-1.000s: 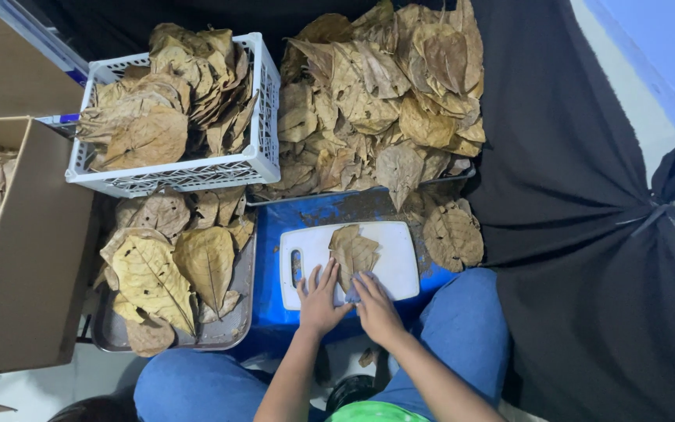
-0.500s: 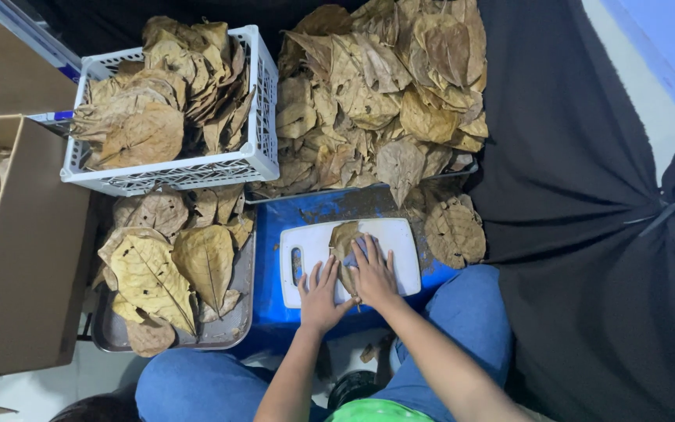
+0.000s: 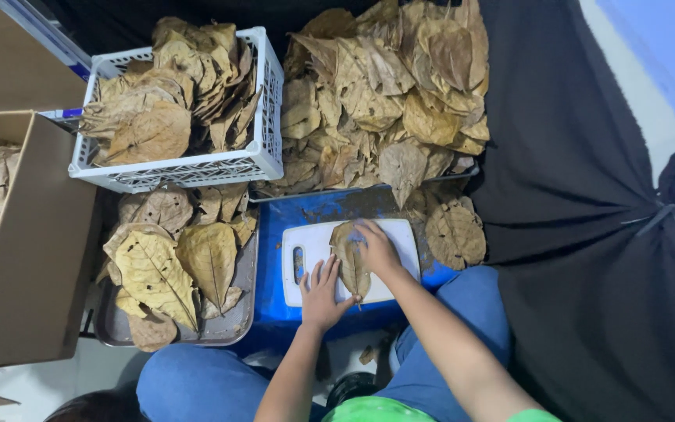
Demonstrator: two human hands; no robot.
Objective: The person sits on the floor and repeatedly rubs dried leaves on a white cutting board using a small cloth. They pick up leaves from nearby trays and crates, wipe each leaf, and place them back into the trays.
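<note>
From my head camera, looking down: both my hands lie open and flat, gripping nothing. My right hand point(image 3: 376, 248) presses on the upper part of a dried brown leaf point(image 3: 351, 262) that lies lengthwise on the white plastic cutting board point(image 3: 400, 234); my left hand point(image 3: 324, 291) rests just beside it, fingers spread, touching the leaf's left edge. The board sits on a scuffed blue stool-like surface point(image 3: 314, 209) between my knees.

I judge the leaf brittle: it looks papery, veined and slightly curled, so pressing too hard could crack it along the midrib or crumble its edges. The board is smooth, so the leaf could also slide under my palms and slip off the near edge.

To my left, a dull metal tray point(image 3: 228, 328) holds broad, flatter tan leaves. Behind it, a white lattice basket point(image 3: 197, 168) is crammed with curled ones. A loose heap of crinkled leaves point(image 3: 384, 86) rises behind the board, overhanging it; one could tumble down onto my work. A cardboard box point(image 3: 41, 258) stands far left, black cloth point(image 3: 587, 234) on the right.
</note>
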